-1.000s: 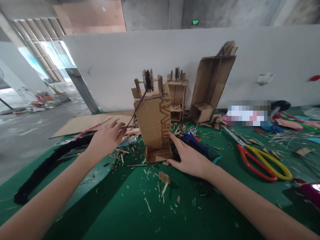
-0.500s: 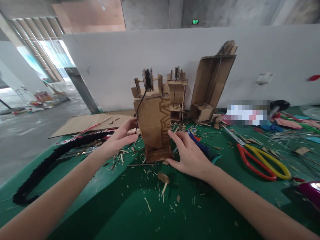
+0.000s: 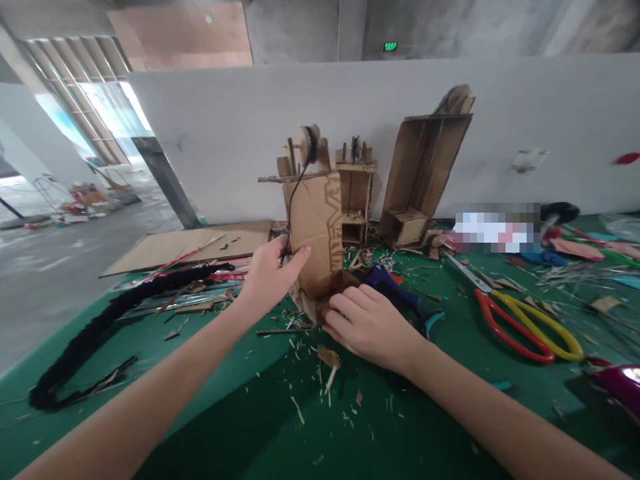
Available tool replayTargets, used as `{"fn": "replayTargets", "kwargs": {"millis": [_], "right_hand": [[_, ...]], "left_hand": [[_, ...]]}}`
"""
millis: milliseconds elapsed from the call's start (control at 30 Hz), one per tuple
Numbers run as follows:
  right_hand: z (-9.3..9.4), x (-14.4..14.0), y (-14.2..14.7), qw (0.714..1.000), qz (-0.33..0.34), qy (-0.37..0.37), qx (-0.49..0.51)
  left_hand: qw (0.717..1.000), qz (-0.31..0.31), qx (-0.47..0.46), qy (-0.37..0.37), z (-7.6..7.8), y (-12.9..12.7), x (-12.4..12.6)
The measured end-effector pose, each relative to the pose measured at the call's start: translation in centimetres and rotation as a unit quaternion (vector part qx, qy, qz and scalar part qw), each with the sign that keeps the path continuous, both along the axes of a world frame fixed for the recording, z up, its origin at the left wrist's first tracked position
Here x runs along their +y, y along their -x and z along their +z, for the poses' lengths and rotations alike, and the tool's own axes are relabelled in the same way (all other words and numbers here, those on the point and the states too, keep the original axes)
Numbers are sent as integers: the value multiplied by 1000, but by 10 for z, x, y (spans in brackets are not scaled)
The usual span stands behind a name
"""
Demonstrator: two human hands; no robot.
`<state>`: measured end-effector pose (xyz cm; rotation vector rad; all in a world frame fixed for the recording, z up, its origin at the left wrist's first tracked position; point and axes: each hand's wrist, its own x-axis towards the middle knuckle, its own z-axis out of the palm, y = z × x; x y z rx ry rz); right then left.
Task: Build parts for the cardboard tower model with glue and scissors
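Observation:
A tall cardboard model [image 3: 315, 233] stands at the middle of the green table, turned at an angle and slightly tilted. On its top sits a spool [image 3: 309, 143] wound with dark cord, and the cord [image 3: 291, 210] runs down its front. My left hand [image 3: 275, 267] grips the model's left side, thumb on the front face and fingers hidden behind. Low at the front, my right hand [image 3: 367, 317] is closed on the model's bottom cardboard box [image 3: 333, 287], fingers curled over its edge. A dark blue tool [image 3: 395, 287], partly hidden, lies just behind my right hand.
Two more cardboard models [image 3: 357, 193] [image 3: 425, 180] stand by the white wall. Scissors [image 3: 525, 327] with red and yellow handles lie right. A black fuzzy strip [image 3: 100, 327] and flat cardboard [image 3: 195, 243] lie left. Wood and cardboard scraps [image 3: 327, 360] litter the table.
The model has been turned and its spool now shows its side. My left hand has moved right onto the front face; my right hand has shifted from the side to the bottom box.

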<state>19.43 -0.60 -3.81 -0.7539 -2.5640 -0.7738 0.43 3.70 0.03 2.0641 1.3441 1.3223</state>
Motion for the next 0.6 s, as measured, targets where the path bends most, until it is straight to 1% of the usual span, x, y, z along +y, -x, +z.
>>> {"fn": "replayTargets", "kwargs": {"millis": [133,233,333,433,533,600], "right_hand": [[3,-2,3,1000,-6,-11,26],[9,-3,4,999,2,-9,52],[15,-4,5,997,8,-3,72],[19,-4,5,996,15,18,87],[22,-3,5,995,22,45,85],[25,-1,5,995,24,63,78]], "left_hand": [[999,45,-13,-13,4,-1,4],[997,63,-38,-22,5,2,7],[995,65,-73,-24,5,3,10],[991,59,-122,-11,5,2,11],[982,50,-182,6,6,0,12],[979,42,-199,12,6,-1,12]]}}
